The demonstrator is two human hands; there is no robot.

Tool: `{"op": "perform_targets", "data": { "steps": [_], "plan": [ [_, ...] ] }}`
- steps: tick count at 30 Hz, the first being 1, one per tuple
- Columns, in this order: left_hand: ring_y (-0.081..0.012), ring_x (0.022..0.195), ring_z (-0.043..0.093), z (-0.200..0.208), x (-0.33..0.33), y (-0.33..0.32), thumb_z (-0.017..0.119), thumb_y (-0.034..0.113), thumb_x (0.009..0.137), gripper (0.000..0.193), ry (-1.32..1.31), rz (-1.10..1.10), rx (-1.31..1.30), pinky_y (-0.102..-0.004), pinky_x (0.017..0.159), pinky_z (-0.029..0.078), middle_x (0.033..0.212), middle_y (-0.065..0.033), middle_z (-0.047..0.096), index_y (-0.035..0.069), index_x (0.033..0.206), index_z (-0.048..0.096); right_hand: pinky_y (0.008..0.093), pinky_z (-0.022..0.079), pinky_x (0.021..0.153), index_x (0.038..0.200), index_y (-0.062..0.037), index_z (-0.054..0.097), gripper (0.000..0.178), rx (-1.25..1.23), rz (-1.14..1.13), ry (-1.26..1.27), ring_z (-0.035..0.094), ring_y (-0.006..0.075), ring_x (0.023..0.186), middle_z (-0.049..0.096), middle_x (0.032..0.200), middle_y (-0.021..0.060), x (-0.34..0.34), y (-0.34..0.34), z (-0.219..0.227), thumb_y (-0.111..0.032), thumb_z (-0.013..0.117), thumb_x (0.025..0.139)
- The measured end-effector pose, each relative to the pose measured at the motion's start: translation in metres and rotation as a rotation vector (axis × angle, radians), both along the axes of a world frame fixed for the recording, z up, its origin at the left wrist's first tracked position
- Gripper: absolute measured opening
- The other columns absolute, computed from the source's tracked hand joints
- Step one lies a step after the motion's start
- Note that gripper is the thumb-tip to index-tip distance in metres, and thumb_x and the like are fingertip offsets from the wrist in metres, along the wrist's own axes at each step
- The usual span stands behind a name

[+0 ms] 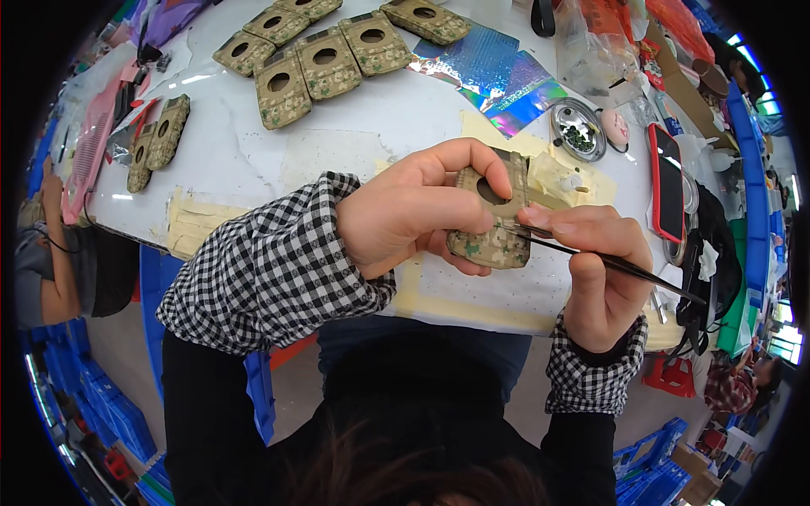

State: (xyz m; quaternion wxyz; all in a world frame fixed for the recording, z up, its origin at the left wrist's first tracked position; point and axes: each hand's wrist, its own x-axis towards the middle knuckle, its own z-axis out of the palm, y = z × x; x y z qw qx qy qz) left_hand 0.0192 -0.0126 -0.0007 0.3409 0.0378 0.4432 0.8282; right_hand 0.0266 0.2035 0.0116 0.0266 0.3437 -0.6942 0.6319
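My left hand [422, 207] grips a camouflage-patterned model tank hull [509, 221] by its side, thumb and fingers closed round it. A round dark hole shows in the hull's top. In my right hand [603, 261] is a pair of dark tweezers [624, 266], pinched so that the tips touch the hull's top near my left thumb. Whether the tips hold a small part is too fine to make out. Just past the hull stands a small pale block with a knob [567, 181]. A round clear dish [578, 129] holds tiny dark green pieces.
Several similar hulls [325, 63] stand at the table's far side, with more [160, 139] at the left. Shiny holographic sheets [506, 72] lie beyond my hands. A red-cased phone [666, 181] and plastic bags [591, 51] are on the right. Another person [55, 253] sits at the left.
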Motion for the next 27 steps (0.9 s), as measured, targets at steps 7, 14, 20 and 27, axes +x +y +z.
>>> {"op": "perform_targets", "data": {
  "steps": [7,14,20,27],
  "plan": [
    [-0.016,0.077,0.064,0.0003,0.0002,-0.0022,0.058,0.006,0.081,0.027,-0.003,-0.008,0.027,-0.0332,0.069,0.058,0.091,-0.0086,0.061,0.006,0.105,0.047,0.0357,0.051,0.084,0.097,0.005,0.061,0.018,0.071,-0.03,0.091,0.065,0.0304,0.095,0.066,0.095,0.018,0.0005,-0.0019,-0.0003,-0.008,0.066,0.085],
    [-0.0161,0.073,0.059,0.0052,0.0023,0.0006,0.05,0.005,0.082,0.026,0.011,-0.005,-0.048,-0.0306,0.062,0.049,0.094,-0.0075,0.058,0.008,0.107,0.044,0.0352,0.051,0.082,0.096,0.0046,0.062,0.018,0.091,-0.041,0.122,0.066,0.0302,0.094,0.066,0.093,0.017,0.0003,-0.0035,0.0011,-0.007,0.067,0.083],
    [-0.0165,0.075,0.06,0.0035,0.0019,-0.0003,0.05,0.005,0.082,0.026,0.01,-0.015,-0.037,-0.0303,0.063,0.05,0.096,-0.0082,0.057,0.008,0.107,0.043,0.0354,0.052,0.082,0.095,0.0047,0.062,0.018,0.108,-0.037,0.144,0.066,0.0304,0.093,0.066,0.092,0.0168,-0.0004,-0.0038,0.0027,-0.006,0.068,0.082],
    [-0.0164,0.072,0.06,0.0047,0.0022,0.0008,0.051,0.005,0.082,0.026,0.011,0.002,-0.046,-0.0292,0.062,0.05,0.094,-0.0082,0.058,0.008,0.107,0.044,0.0359,0.052,0.082,0.094,0.0048,0.062,0.018,0.108,-0.038,0.153,0.066,0.0303,0.092,0.067,0.092,0.0164,-0.0009,-0.0041,0.0019,-0.006,0.068,0.081]
  ]
}}
